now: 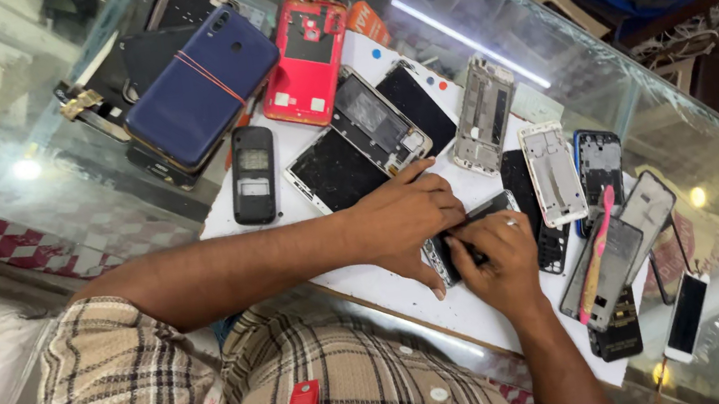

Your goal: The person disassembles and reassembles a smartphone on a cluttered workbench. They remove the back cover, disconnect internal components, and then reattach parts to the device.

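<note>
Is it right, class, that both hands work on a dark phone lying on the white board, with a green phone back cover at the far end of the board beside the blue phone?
Not quite. The head view shows that the back cover beside the blue phone is red, not green. The rest holds: the left hand and right hand both work on the dark phone on the white board.

Navy phone back (201, 88), red phone frame (305, 59), white mat (408, 290), pink toothbrush (599, 254), beige plaid shirt (246, 393).

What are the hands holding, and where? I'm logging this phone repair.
Both hands, left and right, hold a dark phone on the white board, by its near end.
</note>
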